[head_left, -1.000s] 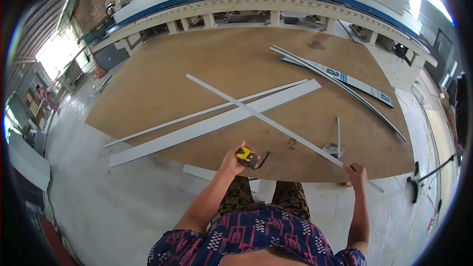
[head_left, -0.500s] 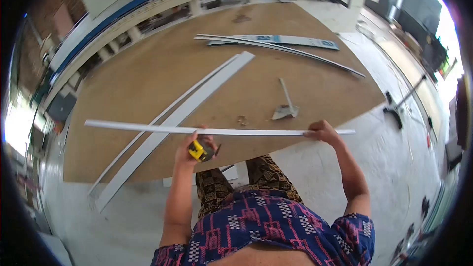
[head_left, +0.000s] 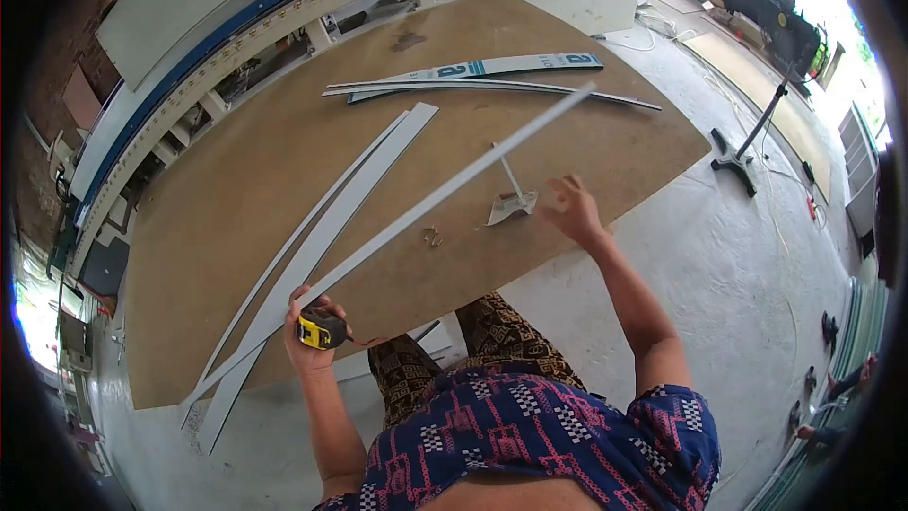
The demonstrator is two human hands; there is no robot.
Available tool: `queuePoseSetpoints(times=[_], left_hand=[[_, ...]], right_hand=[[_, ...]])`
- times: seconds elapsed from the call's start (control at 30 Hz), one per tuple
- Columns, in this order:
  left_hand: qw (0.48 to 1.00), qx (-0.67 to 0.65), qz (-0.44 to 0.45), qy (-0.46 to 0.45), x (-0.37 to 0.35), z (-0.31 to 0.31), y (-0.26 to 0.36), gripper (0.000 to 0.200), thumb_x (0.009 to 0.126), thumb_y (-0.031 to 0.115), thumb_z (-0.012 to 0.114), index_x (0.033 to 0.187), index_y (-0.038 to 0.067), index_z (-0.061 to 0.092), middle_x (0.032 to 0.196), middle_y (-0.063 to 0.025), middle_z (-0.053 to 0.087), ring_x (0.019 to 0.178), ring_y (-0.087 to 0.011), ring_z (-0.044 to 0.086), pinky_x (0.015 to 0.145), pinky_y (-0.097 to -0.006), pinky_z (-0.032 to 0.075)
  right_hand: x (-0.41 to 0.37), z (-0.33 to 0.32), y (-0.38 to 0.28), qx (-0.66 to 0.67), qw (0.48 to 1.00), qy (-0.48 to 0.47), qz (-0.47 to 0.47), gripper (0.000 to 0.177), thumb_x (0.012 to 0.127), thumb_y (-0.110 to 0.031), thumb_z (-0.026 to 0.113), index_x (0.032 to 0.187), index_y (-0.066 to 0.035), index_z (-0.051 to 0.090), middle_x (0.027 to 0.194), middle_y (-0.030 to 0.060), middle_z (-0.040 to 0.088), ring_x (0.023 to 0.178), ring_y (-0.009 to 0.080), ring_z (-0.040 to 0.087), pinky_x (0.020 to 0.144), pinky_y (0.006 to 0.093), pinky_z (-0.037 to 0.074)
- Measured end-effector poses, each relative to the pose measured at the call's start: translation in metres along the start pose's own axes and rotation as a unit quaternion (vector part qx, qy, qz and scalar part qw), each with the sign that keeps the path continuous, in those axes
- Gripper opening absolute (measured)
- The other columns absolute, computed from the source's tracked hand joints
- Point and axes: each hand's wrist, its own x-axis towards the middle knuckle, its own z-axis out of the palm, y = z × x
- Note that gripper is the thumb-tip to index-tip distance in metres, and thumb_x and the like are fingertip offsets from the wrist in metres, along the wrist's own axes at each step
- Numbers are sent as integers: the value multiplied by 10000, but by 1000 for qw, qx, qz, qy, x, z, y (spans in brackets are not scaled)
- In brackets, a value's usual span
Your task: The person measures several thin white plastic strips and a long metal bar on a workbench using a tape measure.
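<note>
My left hand is closed around a yellow and black tape measure. Between its thumb and fingers it also grips a long narrow white strip, which slants up and to the right across the board. My right hand is off the strip, fingers spread, holding nothing. Just left of it, a thin white stick stands by a crumpled greyish piece. A wide pale strip and a thinner strip lie at the left, partly under the held strip.
A large brown board forms the work surface. Towards its far side lie a strip with blue print and thin strips. A long machine stands behind. At the right, a pedestal fan stands on the pale floor, with cables about.
My right hand has let go of the strip and opened. The strip has swung from level to a diagonal, its right end now pointing away. My left hand has moved left and nearer to me.
</note>
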Motion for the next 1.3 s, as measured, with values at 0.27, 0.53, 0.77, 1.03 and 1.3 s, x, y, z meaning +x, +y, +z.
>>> queuePoseSetpoints(times=[0.27,0.53,0.77,1.03,1.3], left_hand=[[996,-19,43,70,-23,-9,2,357,920,321,425,1199,99,418,941,-181,601,757,-363,608,500,-510,530],[993,-34,35,108,-34,-25,-9,356,880,313,498,1145,75,489,916,-187,615,768,-371,624,504,-514,538],[990,-67,17,119,-31,-29,-20,358,867,313,517,1133,74,504,912,-176,617,776,-374,621,518,-524,537],[987,-95,-21,126,-25,-41,-41,368,868,332,518,1133,77,514,924,-164,622,792,-365,619,527,-520,530],[981,-98,-65,152,-17,-45,-47,364,851,360,537,1107,101,535,910,-145,622,787,-363,614,543,-517,510]], right_hand=[[21,54,2,-174,975,-132,-39,523,697,-208,695,1199,-218,547,1206,125,476,1165,337,389,969,439,320],[26,56,21,-194,967,-136,-90,432,745,-219,647,1171,-236,575,1164,89,499,1097,287,419,916,423,331],[25,53,18,-201,964,-155,-74,365,766,-221,626,1129,-192,598,1105,88,525,1119,289,410,931,435,317],[27,56,49,-108,970,-177,-125,422,736,-179,652,1153,-174,586,1202,107,481,1175,307,381,991,435,304],[19,35,42,-87,936,-285,-186,454,691,-168,671,1140,-189,603,1238,102,479,1196,302,388,1013,437,290]])
